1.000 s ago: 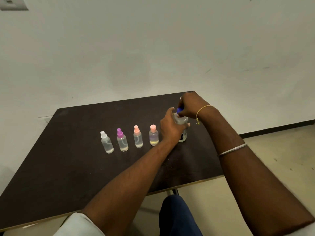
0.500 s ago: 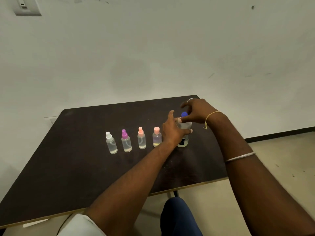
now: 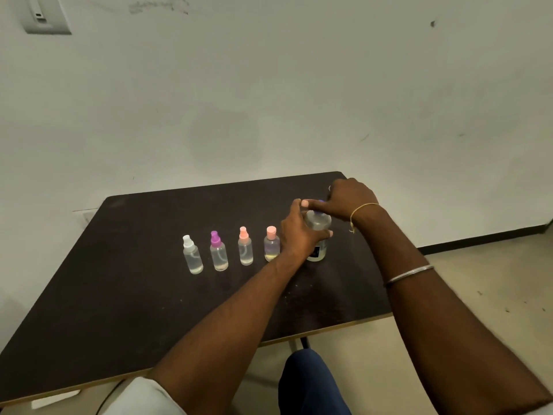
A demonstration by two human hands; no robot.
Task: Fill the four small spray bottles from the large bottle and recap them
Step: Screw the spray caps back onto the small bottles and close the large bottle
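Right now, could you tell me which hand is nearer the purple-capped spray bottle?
Left. The left hand grips the large bottle, right of the purple-capped spray bottle; the right hand grasps its top, farther right.

A dark table (image 3: 119, 295) stands before a scuffed pale wall (image 3: 269, 85) (1 switch plate (image 3: 45, 16) top left) over beige floor (image 3: 478, 280).

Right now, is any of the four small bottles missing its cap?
No: the white-capped bottle, purple-capped bottle, peach-capped bottle and pink-capped bottle each have a cap on top.
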